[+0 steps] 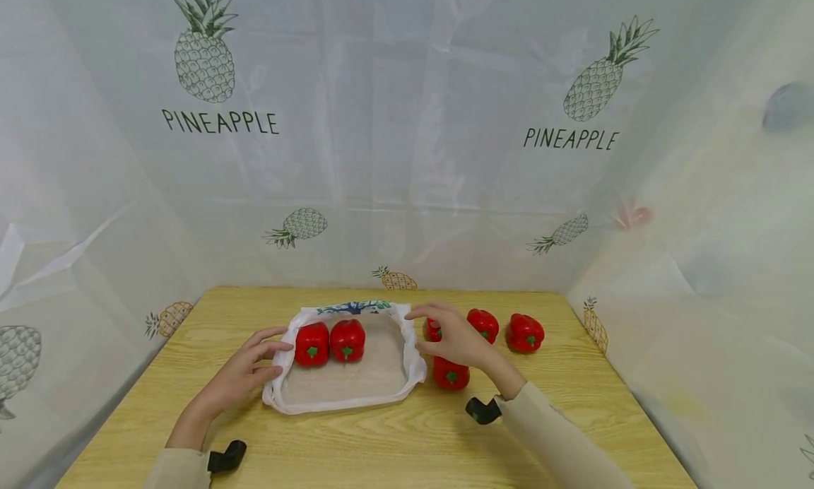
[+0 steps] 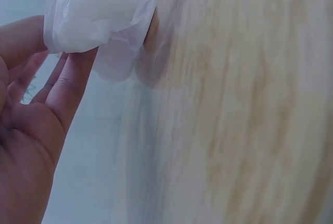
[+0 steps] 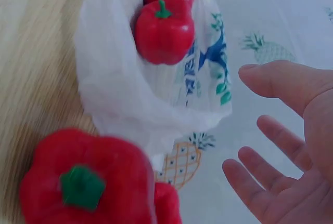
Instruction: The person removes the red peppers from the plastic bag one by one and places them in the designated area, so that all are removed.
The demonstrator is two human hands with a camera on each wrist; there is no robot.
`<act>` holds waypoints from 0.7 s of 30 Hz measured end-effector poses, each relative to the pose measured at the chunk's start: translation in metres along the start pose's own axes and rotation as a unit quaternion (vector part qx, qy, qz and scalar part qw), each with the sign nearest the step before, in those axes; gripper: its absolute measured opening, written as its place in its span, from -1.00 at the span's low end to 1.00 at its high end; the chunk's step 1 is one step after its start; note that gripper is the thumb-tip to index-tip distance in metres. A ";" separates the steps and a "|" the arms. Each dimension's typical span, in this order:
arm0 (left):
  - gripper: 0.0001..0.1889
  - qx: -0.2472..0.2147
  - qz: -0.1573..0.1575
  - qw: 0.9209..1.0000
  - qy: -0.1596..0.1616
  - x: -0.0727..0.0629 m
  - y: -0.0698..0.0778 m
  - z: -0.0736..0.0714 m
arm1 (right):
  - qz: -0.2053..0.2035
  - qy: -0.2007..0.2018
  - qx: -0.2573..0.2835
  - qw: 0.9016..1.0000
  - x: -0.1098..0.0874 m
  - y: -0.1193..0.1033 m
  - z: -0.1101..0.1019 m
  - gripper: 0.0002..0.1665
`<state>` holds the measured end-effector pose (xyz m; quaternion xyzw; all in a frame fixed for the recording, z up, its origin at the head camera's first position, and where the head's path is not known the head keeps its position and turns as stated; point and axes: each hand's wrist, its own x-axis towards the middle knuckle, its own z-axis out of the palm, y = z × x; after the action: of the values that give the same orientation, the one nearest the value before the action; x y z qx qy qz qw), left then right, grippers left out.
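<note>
A white plastic bag (image 1: 343,405) with a blue and green print lies on the table with its mouth spread wide. Two red bell peppers (image 1: 347,342) with green stems sit side by side in its left part. My left hand (image 1: 238,377) holds the bag's left rim; up close, thumb and fingers (image 2: 70,83) grip the plastic edge. Above the bag's right rim is my right hand (image 1: 459,339), fingers spread and nothing held. Just below it on the table lies another bell pepper (image 1: 451,374), large in the right wrist view. The right hand partly hides one more pepper behind it.
Further right on the wooden table (image 1: 356,450) lie a bell pepper (image 1: 483,323) and another pepper (image 1: 525,333). A pale curtain (image 1: 394,157) printed with pineapples hangs behind the table and along both sides. A black bracket (image 1: 483,410) sticks out at each wrist.
</note>
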<state>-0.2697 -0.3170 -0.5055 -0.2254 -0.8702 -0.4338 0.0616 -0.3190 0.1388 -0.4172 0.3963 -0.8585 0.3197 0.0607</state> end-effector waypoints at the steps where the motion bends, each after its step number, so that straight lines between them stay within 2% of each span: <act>1: -0.64 0.000 0.000 1.000 -0.001 0.000 -0.001 0.000 | -0.001 -0.001 0.004 1.000 0.003 -0.002 0.001 -0.42; 6: -0.64 -0.004 0.002 1.000 0.001 0.000 -0.002 -0.001 | 0.008 -0.012 0.020 1.000 0.018 -0.008 0.009 -0.41; 13: -0.64 -0.007 0.008 1.000 0.004 -0.001 -0.002 0.001 | -0.015 -0.024 0.047 0.998 0.036 -0.012 0.021 -0.41; 21: -0.65 -0.008 -0.008 1.000 -0.001 -0.001 -0.002 0.001 | -0.028 -0.035 0.031 0.999 0.054 -0.012 0.030 -0.44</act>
<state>-0.2695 -0.3171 -0.5079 -0.2194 -0.8685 -0.4410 0.0553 -0.3429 0.0803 -0.4155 0.4331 -0.8383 0.3302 0.0278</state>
